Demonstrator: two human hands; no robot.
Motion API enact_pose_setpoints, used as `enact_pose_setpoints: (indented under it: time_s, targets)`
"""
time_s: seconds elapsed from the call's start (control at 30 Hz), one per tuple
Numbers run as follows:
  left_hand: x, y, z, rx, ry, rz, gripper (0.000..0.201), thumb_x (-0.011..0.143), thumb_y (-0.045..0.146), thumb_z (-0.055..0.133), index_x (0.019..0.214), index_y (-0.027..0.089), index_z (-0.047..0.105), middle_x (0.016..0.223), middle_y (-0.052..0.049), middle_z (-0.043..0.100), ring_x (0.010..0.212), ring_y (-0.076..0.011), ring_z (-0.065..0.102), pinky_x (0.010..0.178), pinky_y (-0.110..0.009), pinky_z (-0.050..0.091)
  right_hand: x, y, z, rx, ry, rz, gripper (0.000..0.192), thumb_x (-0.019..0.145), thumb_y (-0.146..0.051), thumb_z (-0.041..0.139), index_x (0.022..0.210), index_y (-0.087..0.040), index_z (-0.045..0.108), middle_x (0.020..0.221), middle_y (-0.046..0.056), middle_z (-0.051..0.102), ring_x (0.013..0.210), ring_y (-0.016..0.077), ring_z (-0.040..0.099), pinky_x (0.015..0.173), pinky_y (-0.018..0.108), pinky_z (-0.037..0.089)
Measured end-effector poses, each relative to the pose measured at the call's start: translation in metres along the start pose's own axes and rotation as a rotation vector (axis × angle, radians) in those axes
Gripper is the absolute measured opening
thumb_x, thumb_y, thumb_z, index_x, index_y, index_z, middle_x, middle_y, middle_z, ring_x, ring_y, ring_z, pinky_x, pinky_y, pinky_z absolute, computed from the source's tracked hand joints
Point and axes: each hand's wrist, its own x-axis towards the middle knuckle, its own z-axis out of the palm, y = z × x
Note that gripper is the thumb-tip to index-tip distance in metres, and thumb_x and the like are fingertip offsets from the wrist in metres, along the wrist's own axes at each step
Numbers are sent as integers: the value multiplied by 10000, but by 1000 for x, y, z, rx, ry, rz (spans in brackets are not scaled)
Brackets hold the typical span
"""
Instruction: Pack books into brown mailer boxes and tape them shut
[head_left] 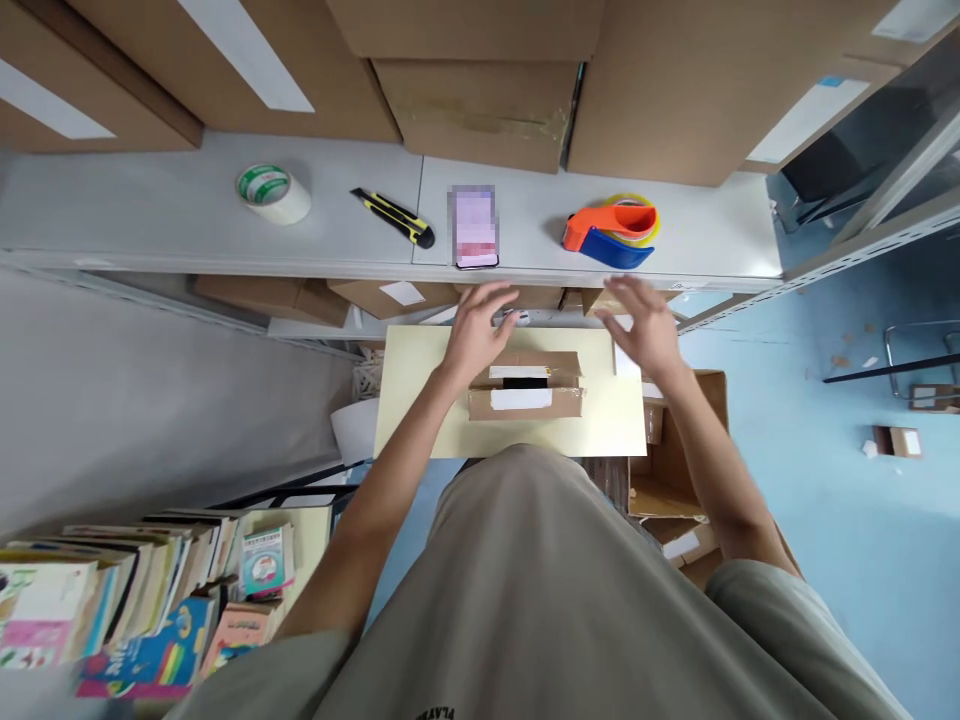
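A small cardboard box (564,404) lies on a pale yellow board (420,400) in front of my body. White labels run along it, and a dark strip shows between its top flaps. My left hand (480,328) is above the box's far left corner, fingers apart and holding nothing. My right hand (646,325) hangs beyond the board's far right side, slightly blurred, its fingers spread and nothing in them. Nearest to the right hand, on the shelf, is an orange and blue tape dispenser (600,228) with a yellow roll.
On the grey metal shelf (337,245) lie a roll of tape (289,203), a yellow and black box cutter (394,217) and a phone (475,226). Large cartons (480,110) stand behind them. Books (142,570) fill the lower left; an open carton (675,450) is at right.
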Motion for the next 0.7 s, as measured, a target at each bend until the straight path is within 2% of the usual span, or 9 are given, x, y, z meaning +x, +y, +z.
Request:
enact_pose_setpoints:
  time_s: [0.07,0.17,0.23,0.33,0.43,0.53,0.63,0.7]
  targets:
    - [41,25,-2,-34,66,92,420,1184,309,643,1589,254,742,1676,-109,704,1608,-348,614,1414,-607,494,46,18,-18,-84,55,-63,731,1202,-616,583,1809,-211,534,1830,223,578,1685,495,553,1355,788,487]
    - [82,54,6,-68,105,171,438,1192,296,628,1619,245,710,1666,-104,716,1603,-343,627,1419,-606,485,104,43,-22,-138,-5,-80,857,1157,-667,655,1761,-80,498,1755,332,596,1626,538,573,1320,818,460]
    - [91,67,16,-95,110,185,419,1199,303,625,1604,242,717,1655,-104,731,1586,-337,647,1416,-593,489,129,52,-16,-162,-77,-60,887,1150,-672,669,1702,3,508,1671,385,636,1579,551,597,1306,817,441]
    - [82,73,33,-154,102,161,382,1191,330,669,1554,235,745,1629,-124,761,1554,-339,681,1400,-561,510,144,50,-11,-211,-161,-18,872,1169,-656,641,1625,79,533,1586,441,667,1532,553,625,1317,785,401]
    - [57,68,43,-235,93,93,336,1177,325,698,1488,224,773,1561,-146,805,1497,-335,729,1355,-525,553,138,33,-15,-223,-166,40,817,1190,-638,601,1610,60,547,1537,438,698,1478,547,665,1273,737,449]
    - [22,62,46,-375,113,19,293,1187,349,684,1431,224,786,1457,-146,849,1364,-302,805,1252,-473,628,107,7,-17,-118,-121,106,778,1185,-670,579,1632,-33,560,1441,365,766,1358,526,734,1146,680,565]
    - [-24,64,44,-556,185,-56,293,1204,447,682,1375,231,783,1367,-135,863,1239,-261,846,1143,-428,686,53,-29,-5,190,-106,163,808,1130,-805,602,1603,-149,598,1318,260,816,1194,460,789,1015,606,651]
    - [-58,70,43,-660,221,-135,332,1186,543,721,1307,240,782,1298,-120,859,1184,-243,854,1087,-405,713,14,-57,11,508,-153,207,832,1051,-925,646,1478,-212,651,1234,187,832,1083,395,801,932,548,685]
